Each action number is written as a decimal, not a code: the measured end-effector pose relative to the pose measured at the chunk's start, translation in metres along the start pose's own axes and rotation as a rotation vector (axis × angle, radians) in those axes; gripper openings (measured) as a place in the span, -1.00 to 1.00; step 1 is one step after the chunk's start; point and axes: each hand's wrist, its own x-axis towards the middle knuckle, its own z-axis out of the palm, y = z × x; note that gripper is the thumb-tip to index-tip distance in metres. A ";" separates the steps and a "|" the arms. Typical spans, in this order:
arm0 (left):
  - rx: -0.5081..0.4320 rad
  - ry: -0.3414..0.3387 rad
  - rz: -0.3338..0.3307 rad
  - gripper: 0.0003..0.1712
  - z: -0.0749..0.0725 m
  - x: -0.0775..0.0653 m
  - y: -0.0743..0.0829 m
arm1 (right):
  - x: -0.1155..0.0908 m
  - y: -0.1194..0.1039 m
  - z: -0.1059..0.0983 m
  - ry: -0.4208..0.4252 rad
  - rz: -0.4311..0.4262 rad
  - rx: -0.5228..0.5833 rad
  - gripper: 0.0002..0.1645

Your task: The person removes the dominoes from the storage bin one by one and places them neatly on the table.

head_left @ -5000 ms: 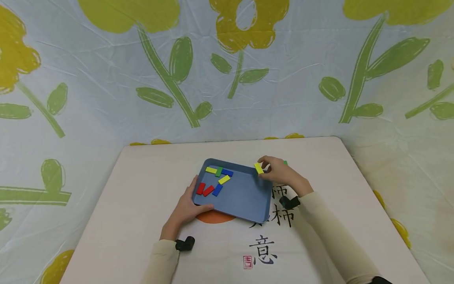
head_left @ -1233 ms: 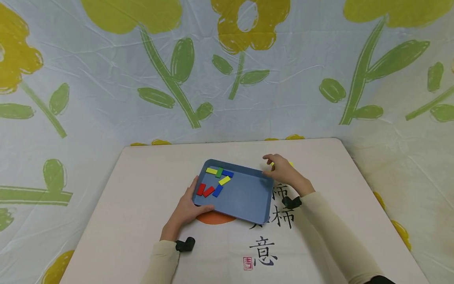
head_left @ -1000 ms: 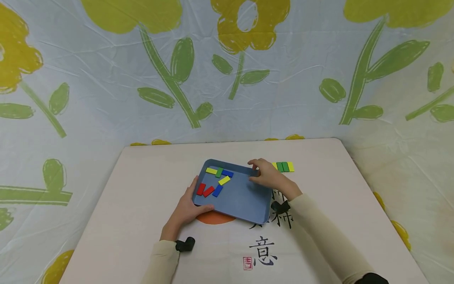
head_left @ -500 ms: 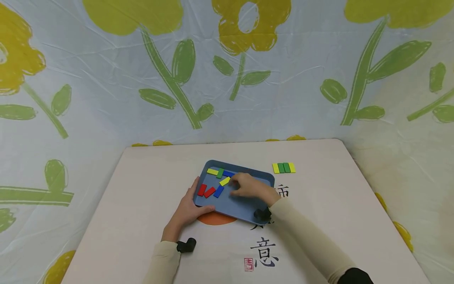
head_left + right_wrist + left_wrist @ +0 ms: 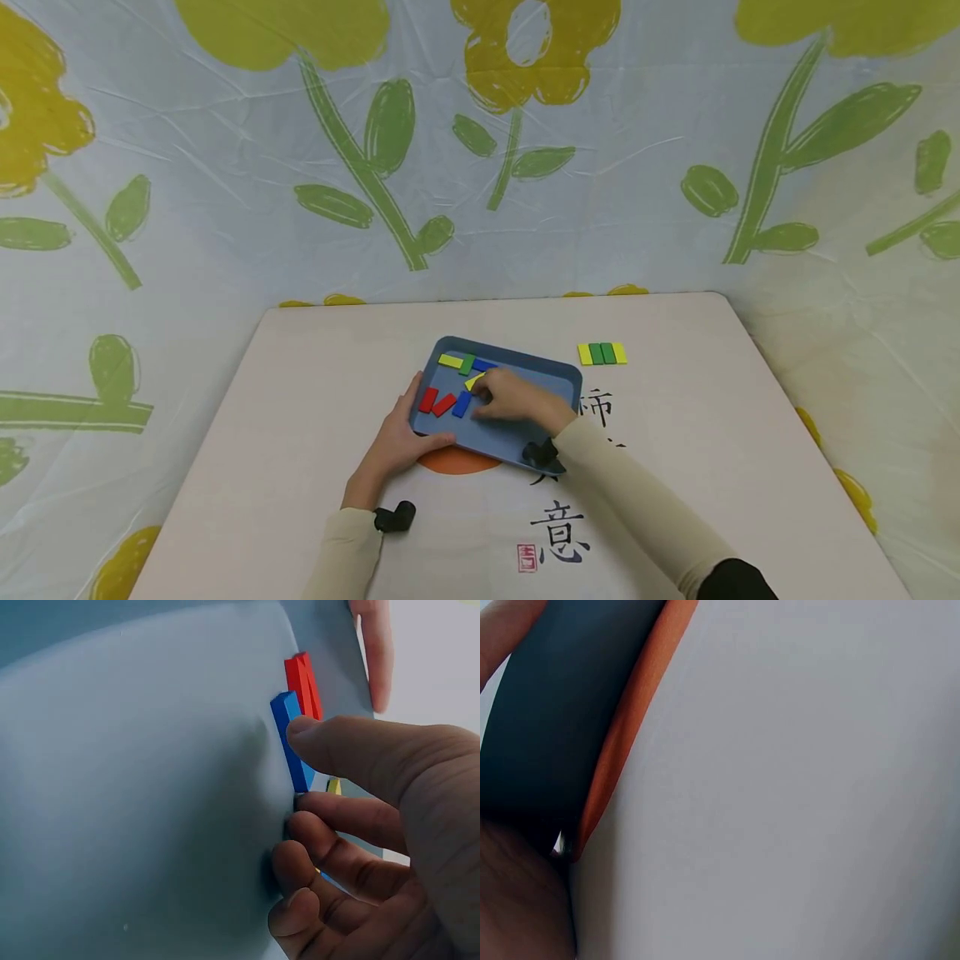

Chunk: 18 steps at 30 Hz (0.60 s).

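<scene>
On the left, my left hand (image 5: pixel 390 437) grips the corner of a blue-grey tray (image 5: pixel 517 442), thumb along the near edge and fingers along the left side. My right hand (image 5: pixel 517 396) is inside the tray. Its thumb (image 5: pixel 322 742) lies against a blue block (image 5: pixel 291 742) and the index fingertip meets the block's other end, pinching it. The other fingers are curled. A yellow block (image 5: pixel 472 382) is partly hidden by this hand. Two red blocks (image 5: pixel 427 400) lie at the tray's left. Another yellow block (image 5: pixel 450 361), a green block (image 5: pixel 467 364) and a second blue block (image 5: pixel 483 365) lie behind.
Beyond the tray's right corner, yellow and green blocks (image 5: pixel 602 354) stand side by side in a row on the table (image 5: pixel 315 367). The cloth under the tray has an orange shape (image 5: pixel 457 461) and black writing (image 5: pixel 557 531). A flower-patterned curtain (image 5: pixel 600 225) hangs behind.
A yellow block my right hand held earlier now ends the row. That hand has moved left into the tray and reached the blue block, which has turned slightly. The left hand stays put.
</scene>
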 end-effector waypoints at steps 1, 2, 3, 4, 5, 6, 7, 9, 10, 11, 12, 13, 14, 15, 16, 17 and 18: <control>-0.001 0.000 0.001 0.31 0.000 0.000 0.000 | 0.001 -0.001 0.000 -0.005 0.003 0.000 -0.47; -0.003 0.002 0.000 0.31 0.000 0.000 0.000 | 0.001 -0.002 0.001 -0.008 0.002 -0.006 -0.47; -0.005 0.003 0.001 0.30 0.000 0.000 0.000 | 0.002 -0.002 0.001 -0.011 0.001 -0.011 -0.47; -0.008 0.004 0.001 0.30 0.000 0.000 0.001 | 0.003 -0.003 0.002 -0.013 0.003 -0.013 -0.46; -0.008 0.004 0.001 0.30 0.000 0.000 0.001 | 0.003 -0.004 0.002 -0.014 0.002 -0.015 -0.46; -0.007 0.005 0.001 0.30 0.000 0.000 0.001 | 0.004 -0.004 0.003 -0.015 -0.001 -0.015 -0.46; -0.007 0.006 0.001 0.30 0.000 0.000 0.001 | 0.004 -0.005 0.003 -0.016 -0.005 -0.017 -0.46; -0.009 0.007 0.001 0.30 0.000 0.001 0.001 | 0.006 -0.006 0.004 -0.018 -0.013 -0.023 -0.46; -0.008 0.006 0.001 0.29 0.000 0.001 0.001 | 0.006 -0.007 0.005 -0.018 -0.015 -0.028 -0.45; -0.008 0.005 0.000 0.29 0.000 0.001 0.001 | 0.007 -0.007 0.005 -0.019 -0.019 -0.035 -0.45; -0.008 0.004 -0.001 0.29 0.000 0.001 0.001 | 0.008 -0.008 0.006 -0.020 -0.022 -0.043 -0.44; -0.008 0.003 -0.002 0.29 0.000 0.001 0.001 | 0.009 -0.008 0.007 -0.022 -0.023 -0.053 -0.43; -0.008 0.002 -0.002 0.29 0.000 0.001 0.001 | 0.009 -0.009 0.007 -0.024 -0.022 -0.059 -0.42; -0.007 0.002 -0.002 0.29 0.000 0.001 0.001 | 0.010 -0.009 0.008 -0.026 -0.020 -0.067 -0.41; -0.007 0.001 -0.002 0.29 0.000 0.001 0.000 | 0.011 -0.010 0.008 -0.028 -0.019 -0.071 -0.40; -0.008 -0.001 -0.002 0.29 0.000 0.001 0.000 | 0.011 -0.011 0.008 -0.030 -0.020 -0.074 -0.39; -0.009 -0.002 -0.003 0.29 0.000 0.001 0.000 | 0.011 -0.011 0.008 -0.033 -0.020 -0.076 -0.39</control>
